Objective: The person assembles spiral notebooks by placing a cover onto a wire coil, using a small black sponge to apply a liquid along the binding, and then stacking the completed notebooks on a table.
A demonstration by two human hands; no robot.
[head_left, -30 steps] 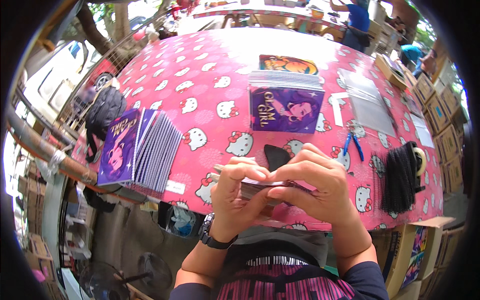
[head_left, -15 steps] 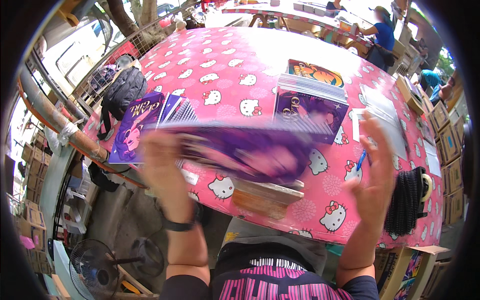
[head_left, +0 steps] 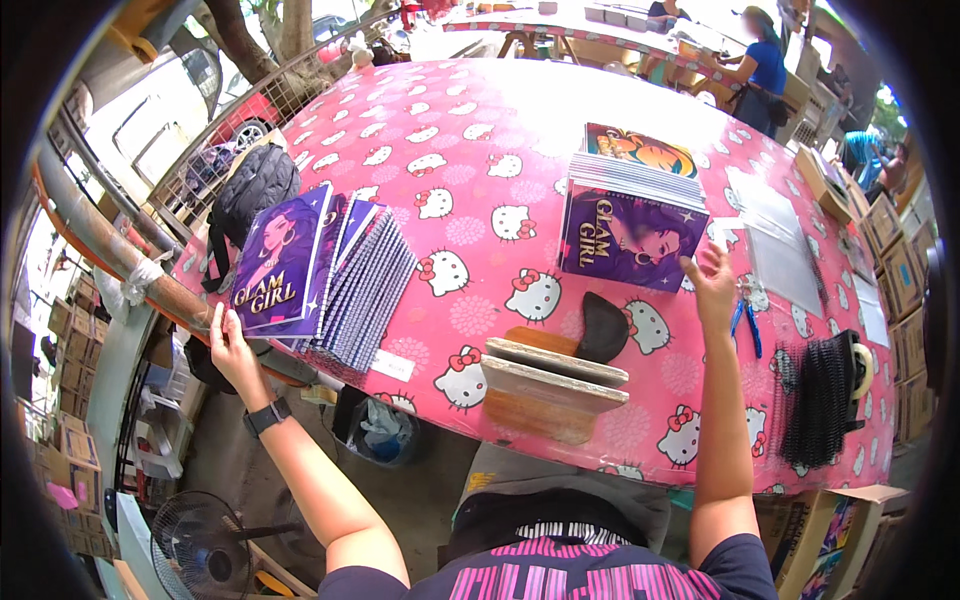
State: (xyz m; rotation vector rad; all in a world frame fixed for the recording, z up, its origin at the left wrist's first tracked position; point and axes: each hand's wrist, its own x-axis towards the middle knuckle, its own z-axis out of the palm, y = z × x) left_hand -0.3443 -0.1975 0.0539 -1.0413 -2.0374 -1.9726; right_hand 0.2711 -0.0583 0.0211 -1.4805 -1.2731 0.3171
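Note:
On the left, a fanned stack of purple spiral notebooks lies with its bindings stepped toward the right. One notebook rests face up on top, its cover showing a drawn figure. My left hand touches its lower left corner, fingers stretched out along the edge. Further right stands a second stack of notebooks. My right hand grips the right edge of its front purple notebook, thumb on the cover and fingers beyond the edge.
Near the front edge sit wooden blocks and a curved black piece. Blue-handled pliers, black binding coils and clear plastic sheets lie right. A black backpack stands far left. A person works beyond.
The blurred notebook between my hands now lies on the left stack. My left hand has moved left and down; my right hand has moved left onto the right stack.

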